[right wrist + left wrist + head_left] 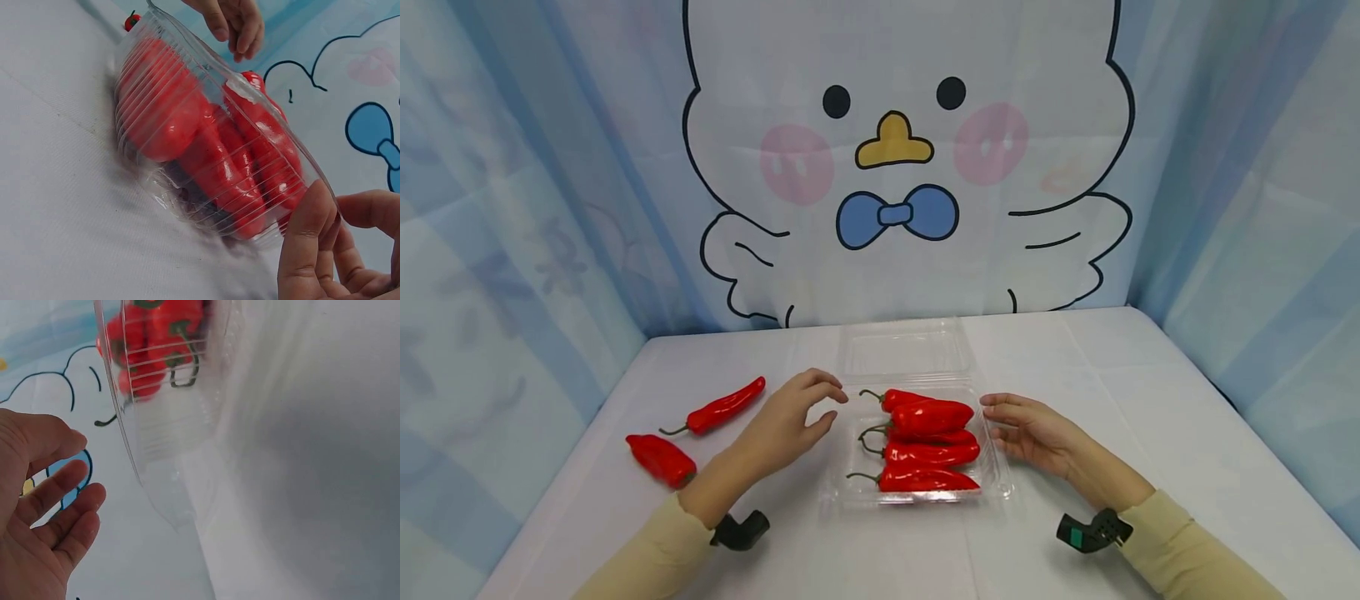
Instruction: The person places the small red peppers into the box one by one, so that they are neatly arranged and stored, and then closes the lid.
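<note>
In the head view, a clear plastic clamshell container (pixel 996 479) lies with its lid (pixel 904 350) folded back. Several glossy red chili peppers (pixel 932 452) with green stems lie side by side in its base. My left hand (pixel 793 421) hovers left of the container, empty, fingers loosely bent; the left wrist view also shows this hand (pixel 50 506) apart from the plastic wall. At the container's right side, my right hand (pixel 1033 429) grips the edge. The right wrist view shows its fingertips (pixel 315 203) at the rim corner.
Two loose chili peppers lie left of my left forearm: a slim one (pixel 722 408) and a wider one (pixel 660 460). A white cloth-covered table (pixel 1112 367) carries everything. Behind it hangs a curtain (pixel 895 275) with a cartoon bird. Both wrists wear dark cameras.
</note>
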Available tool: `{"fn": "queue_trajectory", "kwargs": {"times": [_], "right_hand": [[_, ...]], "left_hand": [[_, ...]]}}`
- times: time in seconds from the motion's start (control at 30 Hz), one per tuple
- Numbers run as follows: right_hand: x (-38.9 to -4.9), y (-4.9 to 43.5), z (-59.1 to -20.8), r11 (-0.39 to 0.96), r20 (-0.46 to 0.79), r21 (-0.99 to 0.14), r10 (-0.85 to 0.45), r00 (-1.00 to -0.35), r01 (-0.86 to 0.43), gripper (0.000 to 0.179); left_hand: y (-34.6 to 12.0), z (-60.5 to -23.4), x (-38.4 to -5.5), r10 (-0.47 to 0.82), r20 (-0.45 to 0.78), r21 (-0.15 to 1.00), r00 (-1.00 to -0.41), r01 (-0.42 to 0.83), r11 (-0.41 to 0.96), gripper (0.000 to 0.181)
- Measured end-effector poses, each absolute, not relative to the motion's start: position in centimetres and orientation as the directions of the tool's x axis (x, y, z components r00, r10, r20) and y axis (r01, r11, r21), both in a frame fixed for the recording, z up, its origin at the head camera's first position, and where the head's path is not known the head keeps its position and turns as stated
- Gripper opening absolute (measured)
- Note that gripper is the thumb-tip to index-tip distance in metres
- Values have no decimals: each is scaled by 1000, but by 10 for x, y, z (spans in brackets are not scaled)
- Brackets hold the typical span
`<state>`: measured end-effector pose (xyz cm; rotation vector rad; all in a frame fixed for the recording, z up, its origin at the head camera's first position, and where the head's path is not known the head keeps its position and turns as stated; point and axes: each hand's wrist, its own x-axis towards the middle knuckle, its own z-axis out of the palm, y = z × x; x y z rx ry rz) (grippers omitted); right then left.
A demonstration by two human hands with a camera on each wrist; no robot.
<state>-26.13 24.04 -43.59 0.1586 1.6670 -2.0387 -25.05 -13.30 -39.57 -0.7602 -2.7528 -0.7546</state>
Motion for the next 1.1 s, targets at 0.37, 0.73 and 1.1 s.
{"fn": "queue_trajectory", "kwargs": {"times": [0.37,0.73,1.1], "right_hand": [[-260,241,-436,-133,-392,-885,-305,-868,447,30],[-261,240,-436,-135,-393,-885,-301,-869,447,31],[-262,240,-435,-148,-400,-876,-308,-863,459,30]], "left_hand": [[-153,-402,-250,366,283,432,-886,459,776,26],[-191,-407,-247,287,307,394,-908,396,829,30],[-237,-413,-237,174,241,433,-955,266,861,46]]}}
